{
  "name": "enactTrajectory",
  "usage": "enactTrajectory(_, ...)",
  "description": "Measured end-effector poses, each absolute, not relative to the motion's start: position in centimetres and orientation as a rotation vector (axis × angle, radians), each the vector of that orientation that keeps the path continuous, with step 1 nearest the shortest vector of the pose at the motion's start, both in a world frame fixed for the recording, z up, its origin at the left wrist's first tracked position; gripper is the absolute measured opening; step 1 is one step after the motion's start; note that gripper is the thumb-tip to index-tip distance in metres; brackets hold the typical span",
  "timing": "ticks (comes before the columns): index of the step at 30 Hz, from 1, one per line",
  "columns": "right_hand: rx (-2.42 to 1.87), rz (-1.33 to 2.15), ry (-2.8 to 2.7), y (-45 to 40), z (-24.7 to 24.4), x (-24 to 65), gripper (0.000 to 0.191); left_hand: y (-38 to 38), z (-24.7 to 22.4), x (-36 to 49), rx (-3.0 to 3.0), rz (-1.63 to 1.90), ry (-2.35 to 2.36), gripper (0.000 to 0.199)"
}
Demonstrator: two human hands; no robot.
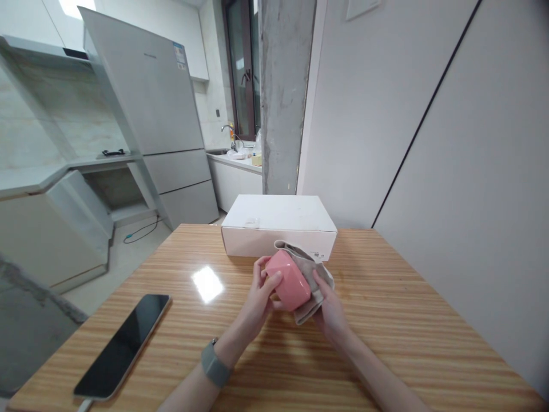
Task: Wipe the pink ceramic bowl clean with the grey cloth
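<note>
A glossy pink object with rounded corners, like a small box or bowl [288, 281], is tilted in the air above the table. My left hand [262, 289] grips it from the left, thumb across its near face and fingers behind. On its right side lies a folded grey-beige cloth [309, 273], pinched in my right hand [329, 306] with the thumb on top. The cloth touches the pink object's right edge and back. What the fingers do beneath the cloth is hidden.
Behind my hands a white cardboard box [278, 214] stands on the striped wooden table [386, 320]. A black-screened phone [124, 346] with a white cable lies at the left. Beyond the table are a fridge [150, 103], a bare concrete column [285, 97] and a sink counter [238, 174].
</note>
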State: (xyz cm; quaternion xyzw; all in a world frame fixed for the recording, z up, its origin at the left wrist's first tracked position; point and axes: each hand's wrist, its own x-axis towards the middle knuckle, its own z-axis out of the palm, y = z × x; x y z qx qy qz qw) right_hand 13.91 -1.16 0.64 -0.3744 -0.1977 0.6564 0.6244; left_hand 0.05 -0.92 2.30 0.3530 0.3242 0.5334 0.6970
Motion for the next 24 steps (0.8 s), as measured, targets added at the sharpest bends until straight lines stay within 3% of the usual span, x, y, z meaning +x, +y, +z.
enactTrajectory(9, -0.845, 1.482, -0.494, -0.9, 0.9, 14.1, 0.035, -0.6, 0.7, -0.1, 0.813, 1.106, 0.61, 0.058)
enactTrajectory(19, -0.829, 1.446, -0.507, -1.6, 1.4, 13.9, 0.032, -1.0, 1.6, 0.6, 1.059, 1.374, 0.769, 0.103)
enactTrajectory(22, -0.837, 1.444, -0.482, -1.7, 1.4, 13.8, 0.031, -1.3, 2.0, 0.4, 1.104, 1.354, 0.741, 0.107)
enactTrajectory(24, -0.823, 1.449, -0.466, -1.7, 1.3, 13.8, 0.032, -1.2, 2.1, 0.1, 1.117, 1.294, 0.74, 0.098)
